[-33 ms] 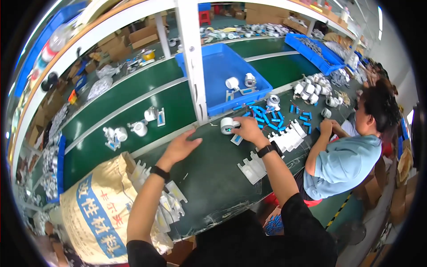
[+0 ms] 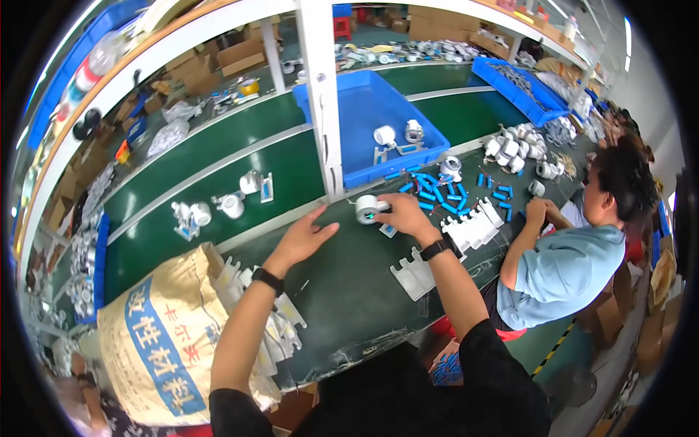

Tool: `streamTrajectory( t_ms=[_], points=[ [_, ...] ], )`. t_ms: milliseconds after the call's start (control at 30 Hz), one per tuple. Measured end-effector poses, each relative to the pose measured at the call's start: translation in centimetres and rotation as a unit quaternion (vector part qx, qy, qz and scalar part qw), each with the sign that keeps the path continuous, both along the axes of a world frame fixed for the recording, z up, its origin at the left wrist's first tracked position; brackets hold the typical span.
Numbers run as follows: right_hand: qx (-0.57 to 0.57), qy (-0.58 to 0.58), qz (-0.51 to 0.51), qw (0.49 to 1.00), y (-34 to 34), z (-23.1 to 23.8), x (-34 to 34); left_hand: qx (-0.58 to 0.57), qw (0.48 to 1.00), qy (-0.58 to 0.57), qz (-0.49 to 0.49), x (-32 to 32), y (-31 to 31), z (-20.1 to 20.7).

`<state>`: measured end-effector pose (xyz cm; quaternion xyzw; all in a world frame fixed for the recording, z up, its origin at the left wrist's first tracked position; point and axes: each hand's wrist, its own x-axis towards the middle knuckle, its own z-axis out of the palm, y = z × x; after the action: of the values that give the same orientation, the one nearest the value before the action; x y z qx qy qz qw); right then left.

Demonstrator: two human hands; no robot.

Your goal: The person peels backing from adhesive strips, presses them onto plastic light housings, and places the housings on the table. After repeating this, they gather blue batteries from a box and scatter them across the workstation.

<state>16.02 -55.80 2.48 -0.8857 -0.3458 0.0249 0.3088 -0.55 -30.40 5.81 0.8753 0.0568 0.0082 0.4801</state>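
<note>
My right hand (image 2: 409, 217) is closed on a white round plastic housing (image 2: 366, 209), thumb and fingers at its right side. Something small and bluish-green shows at the opening of the housing. Below it, partly covered by the hand, lies a white-and-blue piece (image 2: 388, 231). My left hand (image 2: 300, 242) hovers over the bench to the left, fingers apart and nothing in it. Several blue cylindrical cells (image 2: 443, 195) with thin wires lie scattered beyond my right hand. White plastic brackets (image 2: 475, 229) stand in a row right of my wrist, and a few more (image 2: 413, 277) lie nearer.
A paper sack (image 2: 156, 342) and white brackets (image 2: 287, 313) flank my left forearm. Beyond a white post (image 2: 325, 102) sits a blue tray (image 2: 364, 95) holding housings. More housings (image 2: 231, 206) rest on the green conveyor (image 2: 277, 160). A co-worker (image 2: 568, 269) sits at my right.
The view has shifted slightly. My right hand and the white housing are a little farther left, closer to my left hand. My left hand stays open.
</note>
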Motion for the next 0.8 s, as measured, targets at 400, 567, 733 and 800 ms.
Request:
streamTrajectory(
  t_ms=[400,567,733,800],
  points=[
    [0.140,-0.010,0.098,0.985,8.9,-2.2,-8.5,0.036,0.961,0.093,0.257,-3.2,8.4,-3.4],
    [0.107,0.083,0.073,0.988,5.4,-2.0,-9.2,0.114,0.954,0.102,0.259,-2.3,9.6,-2.6],
    [0.090,-0.039,0.142,0.985,9.1,-1.8,-12.7,0.245,0.925,0.090,0.274,-4.1,10.1,-3.3],
    [0.039,-0.066,0.083,0.994,10.4,-2.1,-13.2,0.339,0.894,0.022,0.293,-4.9,9.3,-2.7]
  ],
)
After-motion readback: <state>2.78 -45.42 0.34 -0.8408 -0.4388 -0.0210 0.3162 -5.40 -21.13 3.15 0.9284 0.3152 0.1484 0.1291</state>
